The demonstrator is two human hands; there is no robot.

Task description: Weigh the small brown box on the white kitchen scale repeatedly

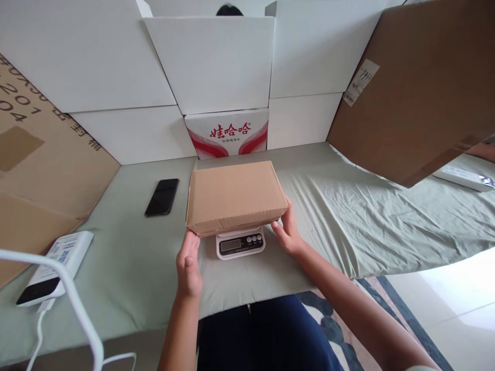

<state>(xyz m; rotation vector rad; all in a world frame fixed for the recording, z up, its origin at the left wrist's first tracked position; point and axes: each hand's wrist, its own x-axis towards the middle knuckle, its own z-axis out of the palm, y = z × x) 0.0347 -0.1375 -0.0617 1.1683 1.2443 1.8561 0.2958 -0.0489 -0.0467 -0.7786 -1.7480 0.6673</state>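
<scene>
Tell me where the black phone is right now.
In the head view the black phone lies flat on the green cloth, left of the cardboard box sitting on the scale, and beyond the left hand.

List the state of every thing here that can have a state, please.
Cardboard box: closed, resting on the scale.
Scale: under the box, display unreadable.
Phone: screen dark, lying flat.
Left hand: open, fingertips at the box.
Right hand: open, touching the box's corner.
</scene>
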